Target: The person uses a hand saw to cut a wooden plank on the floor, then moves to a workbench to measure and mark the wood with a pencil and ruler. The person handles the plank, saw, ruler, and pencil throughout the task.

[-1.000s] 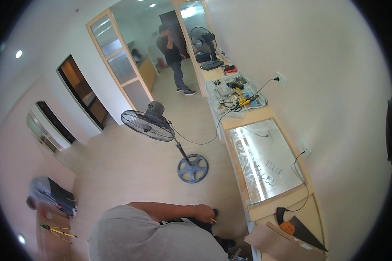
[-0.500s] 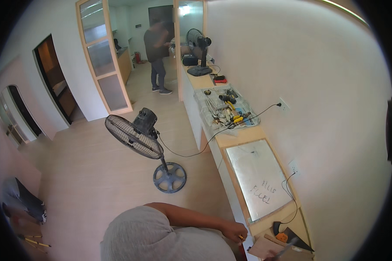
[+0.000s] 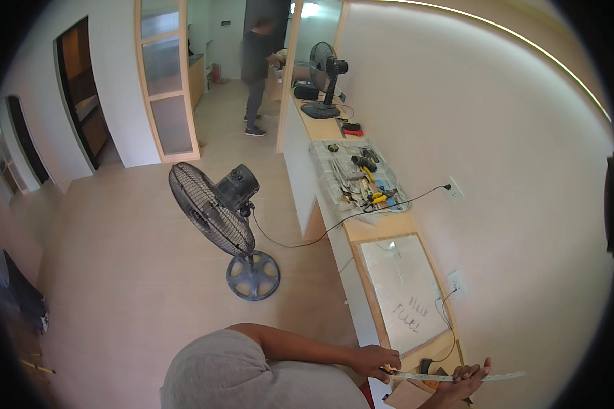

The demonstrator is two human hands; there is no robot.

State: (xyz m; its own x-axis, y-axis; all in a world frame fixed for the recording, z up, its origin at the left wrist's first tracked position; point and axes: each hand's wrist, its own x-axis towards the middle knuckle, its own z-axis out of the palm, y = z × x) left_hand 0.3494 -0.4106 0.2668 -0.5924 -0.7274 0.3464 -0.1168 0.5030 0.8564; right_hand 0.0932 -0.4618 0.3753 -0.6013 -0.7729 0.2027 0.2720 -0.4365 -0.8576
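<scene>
Low at the right, over the narrow counter, my left hand point(image 3: 376, 361) is closed with its fingertips on a small dark and orange thing, too small to name. From there a long pale strip with small marks along it point(image 3: 503, 376) runs across to my right hand point(image 3: 465, 385) and sticks out past it toward the wall. My right hand is palm up around the strip, fingers partly curled. Beneath lie a brown board piece point(image 3: 408, 395) and an orange thing point(image 3: 431, 383), partly hidden. A black handle-shaped thing point(image 3: 426, 365) sits beside them.
A silvery panel point(image 3: 406, 293) with handwriting lies on the counter. Beyond it are tools on a plastic sheet point(image 3: 341, 174) and a desk fan point(image 3: 324, 82). A standing fan point(image 3: 215, 204) is on the floor, its cord crossing to a wall socket. Another person point(image 3: 256, 75) stands in the doorway.
My right hand has risen into view with the pale strip, now stretched level between both hands. My left hand has moved slightly right and up. The person in the doorway has turned a little.
</scene>
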